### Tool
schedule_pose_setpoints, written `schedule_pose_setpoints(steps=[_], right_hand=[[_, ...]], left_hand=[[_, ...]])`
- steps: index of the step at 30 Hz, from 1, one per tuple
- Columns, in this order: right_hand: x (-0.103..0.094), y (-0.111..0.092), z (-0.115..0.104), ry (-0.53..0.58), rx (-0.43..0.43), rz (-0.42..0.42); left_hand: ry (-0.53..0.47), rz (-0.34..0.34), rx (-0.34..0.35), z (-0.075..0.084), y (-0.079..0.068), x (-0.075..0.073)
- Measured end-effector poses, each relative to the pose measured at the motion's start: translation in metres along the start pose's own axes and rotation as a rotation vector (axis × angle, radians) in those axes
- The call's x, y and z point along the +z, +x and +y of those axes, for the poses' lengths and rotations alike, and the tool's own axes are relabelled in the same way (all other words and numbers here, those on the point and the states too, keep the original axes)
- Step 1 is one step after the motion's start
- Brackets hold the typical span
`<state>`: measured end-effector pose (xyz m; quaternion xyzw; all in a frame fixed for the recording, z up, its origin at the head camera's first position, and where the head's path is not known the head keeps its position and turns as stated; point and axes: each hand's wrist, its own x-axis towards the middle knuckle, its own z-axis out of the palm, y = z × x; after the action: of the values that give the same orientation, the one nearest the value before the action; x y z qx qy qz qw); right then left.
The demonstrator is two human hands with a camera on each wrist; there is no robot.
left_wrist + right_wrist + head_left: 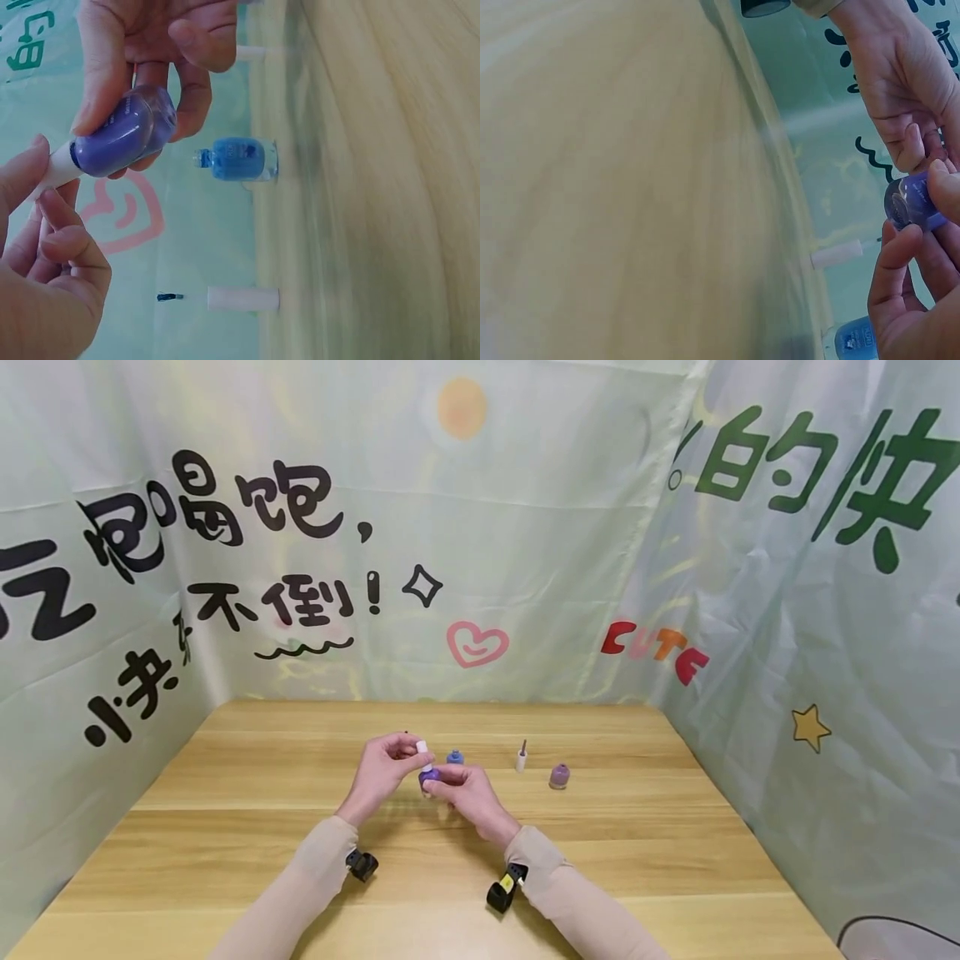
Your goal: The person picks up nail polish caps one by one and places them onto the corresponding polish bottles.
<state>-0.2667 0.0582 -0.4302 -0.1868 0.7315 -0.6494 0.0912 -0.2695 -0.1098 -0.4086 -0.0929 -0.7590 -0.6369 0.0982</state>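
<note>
Raised above the table, a purple nail polish bottle [124, 139] is tilted between both hands. My left hand [381, 772] pinches its white cap [56, 169] with thumb and fingers, and the cap meets the bottle's neck. The right hand [470, 792] grips the glass body, thumb on one side and fingers on the other. Just behind the hands stands an uncapped blue nail polish bottle [238, 159]. Beside it, a white brush cap [244, 298] is upright with its dark brush pointing up; in the head view the left hand mostly hides it.
To the right of the hands, another white brush cap [521, 762] stands brush-up on the wooden table [637, 852]. An uncapped mauve nail polish bottle [559, 777] is farther right. Printed fabric curtains [540, 560] enclose the table's back and sides.
</note>
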Motion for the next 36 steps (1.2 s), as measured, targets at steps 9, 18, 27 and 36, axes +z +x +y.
schedule_pose_setpoints(steps=[9,18,27,36], right_hand=[[-0.003,0.015,0.024,0.056,0.009,0.007],[0.001,0.010,0.022,0.052,0.017,0.028],[-0.002,0.014,0.031,0.087,0.021,0.040],[-0.003,0.011,0.017,0.093,0.048,0.032]], left_hand=[[0.002,-0.095,0.041,-0.008,0.004,-0.003],[0.002,0.010,-0.043,-0.021,0.007,0.002],[0.010,-0.077,0.013,-0.009,0.002,0.002],[-0.060,-0.023,-0.055,-0.029,0.010,0.003]])
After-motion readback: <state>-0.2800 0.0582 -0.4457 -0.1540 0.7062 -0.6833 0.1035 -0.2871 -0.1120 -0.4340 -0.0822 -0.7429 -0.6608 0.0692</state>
